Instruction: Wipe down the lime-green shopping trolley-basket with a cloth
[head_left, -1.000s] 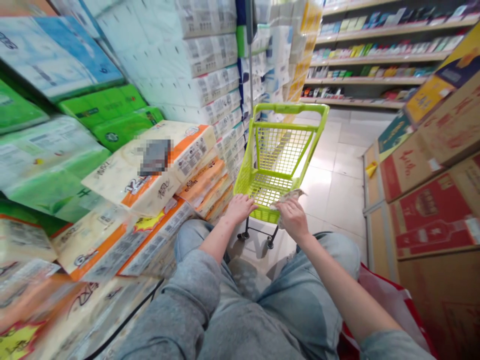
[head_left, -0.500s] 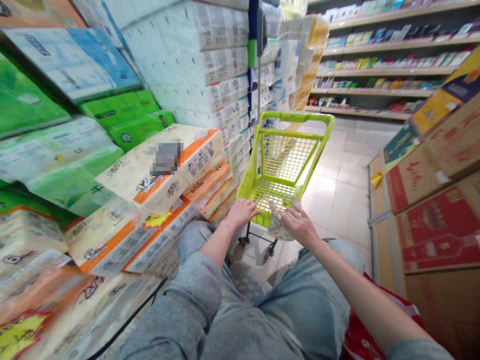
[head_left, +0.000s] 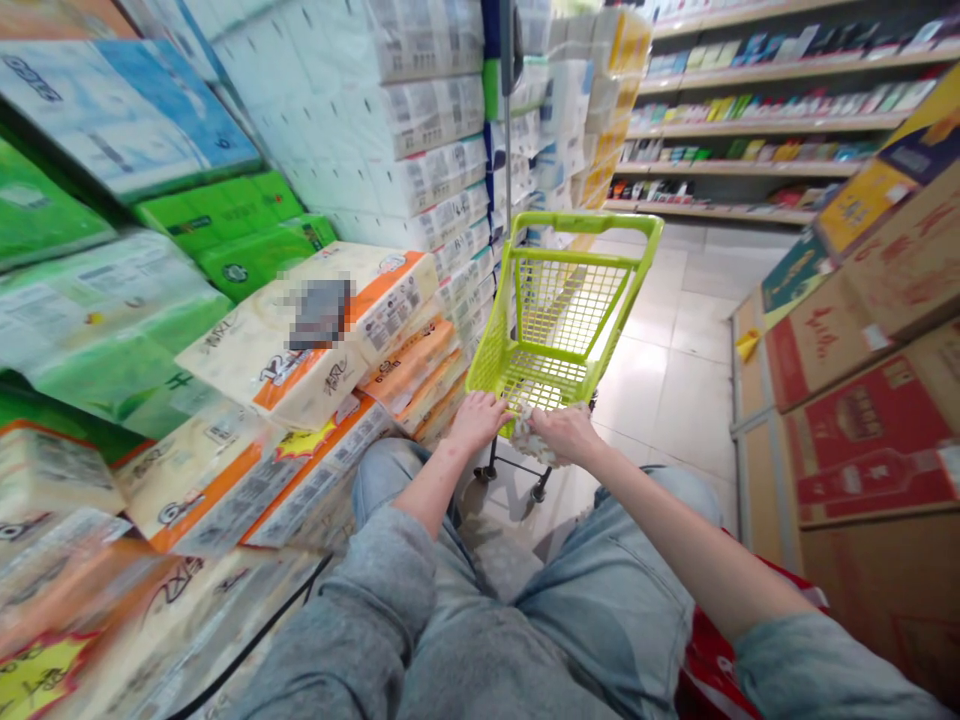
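Observation:
A small lime-green shopping cart (head_left: 570, 300) stands on the tiled floor in front of my knees. My left hand (head_left: 480, 417) grips the near rim of its basket at the left corner. My right hand (head_left: 568, 433) is closed on a pale patterned cloth (head_left: 529, 437) and presses it against the same near rim, close beside my left hand. Both forearms reach forward over my legs in blue jeans. The basket looks empty.
Stacked packs of tissue paper (head_left: 315, 330) in orange, green and blue wrapping fill the left side. Cardboard cartons (head_left: 862, 370) line the right. A red bag (head_left: 705, 660) lies by my right leg. Shelves of goods (head_left: 750, 130) run across the far end of the aisle.
My right hand has slid the cloth leftward along the near rim toward my left hand. The cloth, held loosely above the rim a second ago, is now bunched against it. My left hand stays put.

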